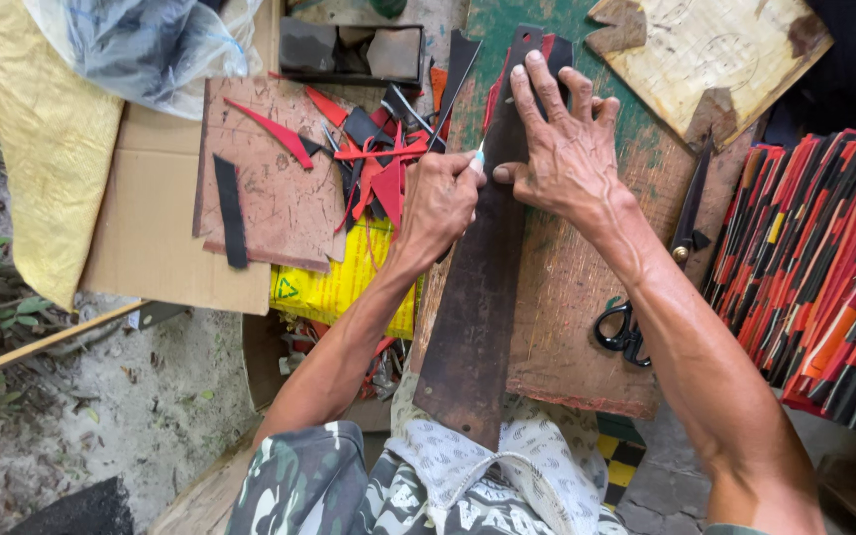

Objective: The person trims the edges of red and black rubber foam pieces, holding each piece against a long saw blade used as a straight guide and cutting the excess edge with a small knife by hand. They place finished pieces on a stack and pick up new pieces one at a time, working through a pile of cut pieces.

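Lap: long dark rusted metal straightedge [473, 327] runs from knees across worn green wooden board [567, 327].
Right hand [567, 149]: fingers spread, pressing straightedge flat.
Left hand [438, 203]: clenched around small knife [478, 159] at its edge.
Risk: blade could likely slip toward the thumb if the straightedge shifts.

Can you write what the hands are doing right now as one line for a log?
left hand: grips small knife | right hand: pressed flat on dark strip | board: under strip | scissors: beside right arm

Scissors [622, 335] on board [567, 327], right of template [473, 327].
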The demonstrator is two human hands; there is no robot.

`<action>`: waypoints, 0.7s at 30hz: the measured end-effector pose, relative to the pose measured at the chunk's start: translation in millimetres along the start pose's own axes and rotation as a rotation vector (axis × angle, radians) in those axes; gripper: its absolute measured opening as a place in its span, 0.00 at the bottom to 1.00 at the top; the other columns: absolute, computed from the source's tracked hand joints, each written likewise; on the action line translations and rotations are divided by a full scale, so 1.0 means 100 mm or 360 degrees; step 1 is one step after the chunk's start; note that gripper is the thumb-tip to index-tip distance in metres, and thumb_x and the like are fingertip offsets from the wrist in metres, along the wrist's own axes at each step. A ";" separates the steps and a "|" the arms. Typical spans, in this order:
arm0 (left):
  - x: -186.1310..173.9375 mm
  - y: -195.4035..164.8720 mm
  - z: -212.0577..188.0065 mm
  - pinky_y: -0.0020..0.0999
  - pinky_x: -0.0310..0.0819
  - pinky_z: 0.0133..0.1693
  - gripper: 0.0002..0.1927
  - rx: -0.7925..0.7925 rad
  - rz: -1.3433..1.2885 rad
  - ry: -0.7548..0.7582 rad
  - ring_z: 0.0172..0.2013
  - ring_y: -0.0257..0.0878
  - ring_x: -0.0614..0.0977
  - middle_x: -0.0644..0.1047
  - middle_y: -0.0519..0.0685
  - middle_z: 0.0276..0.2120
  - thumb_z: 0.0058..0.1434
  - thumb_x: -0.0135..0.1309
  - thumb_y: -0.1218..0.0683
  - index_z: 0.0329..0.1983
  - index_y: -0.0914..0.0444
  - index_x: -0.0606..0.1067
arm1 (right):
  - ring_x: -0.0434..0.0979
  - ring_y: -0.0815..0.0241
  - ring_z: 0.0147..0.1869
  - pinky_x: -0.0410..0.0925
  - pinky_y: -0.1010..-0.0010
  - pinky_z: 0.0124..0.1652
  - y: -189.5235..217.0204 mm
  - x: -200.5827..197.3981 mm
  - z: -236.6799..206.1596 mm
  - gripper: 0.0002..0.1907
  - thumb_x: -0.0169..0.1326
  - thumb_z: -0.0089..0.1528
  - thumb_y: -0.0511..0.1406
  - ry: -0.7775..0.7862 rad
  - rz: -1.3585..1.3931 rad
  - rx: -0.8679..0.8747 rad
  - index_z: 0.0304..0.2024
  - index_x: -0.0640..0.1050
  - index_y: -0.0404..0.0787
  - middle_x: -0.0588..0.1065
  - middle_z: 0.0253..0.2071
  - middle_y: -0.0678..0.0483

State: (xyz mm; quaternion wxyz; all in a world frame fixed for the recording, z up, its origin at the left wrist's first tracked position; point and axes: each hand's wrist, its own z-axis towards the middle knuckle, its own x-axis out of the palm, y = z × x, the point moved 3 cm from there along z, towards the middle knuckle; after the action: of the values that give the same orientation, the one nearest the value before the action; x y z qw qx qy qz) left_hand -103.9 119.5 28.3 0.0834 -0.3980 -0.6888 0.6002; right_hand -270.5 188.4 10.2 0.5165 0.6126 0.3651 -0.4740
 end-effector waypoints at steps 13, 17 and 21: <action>-0.07 0.08 -0.44 0.33 0.71 0.19 0.14 -0.0101 -0.0291 -0.0079 0.17 0.30 0.77 0.76 0.48 0.21 0.67 0.50 0.53 0.43 0.68 0.79 | 0.51 0.41 0.73 0.54 0.37 0.55 -0.06 0.01 0.00 0.63 0.72 0.45 0.54 -0.0014 0.0028 0.0006 0.75 0.59 0.40 0.51 0.79 0.50; -0.07 -0.02 0.21 0.35 0.65 0.21 0.17 0.0125 0.0130 -0.0200 0.18 0.32 0.72 0.73 0.49 0.16 0.66 0.57 0.48 0.30 0.67 0.79 | 0.52 0.42 0.73 0.54 0.37 0.56 -0.06 0.01 0.02 0.62 0.72 0.45 0.54 -0.0006 0.0030 0.0020 0.75 0.59 0.40 0.50 0.79 0.51; 0.08 -0.01 0.71 0.39 0.67 0.22 0.18 0.0365 0.0381 -0.0287 0.16 0.38 0.76 0.73 0.53 0.14 0.59 0.61 0.49 0.23 0.67 0.76 | 0.51 0.42 0.73 0.54 0.38 0.55 -0.07 0.01 0.03 0.63 0.72 0.44 0.54 -0.0003 0.0056 0.0019 0.75 0.59 0.41 0.50 0.78 0.51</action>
State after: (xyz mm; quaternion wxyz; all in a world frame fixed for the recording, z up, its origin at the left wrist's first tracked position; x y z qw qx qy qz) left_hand -151.9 71.0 7.1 -0.0059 -0.4096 -0.5682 0.7137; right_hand -277.3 186.7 7.1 0.5214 0.6215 0.3509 -0.4676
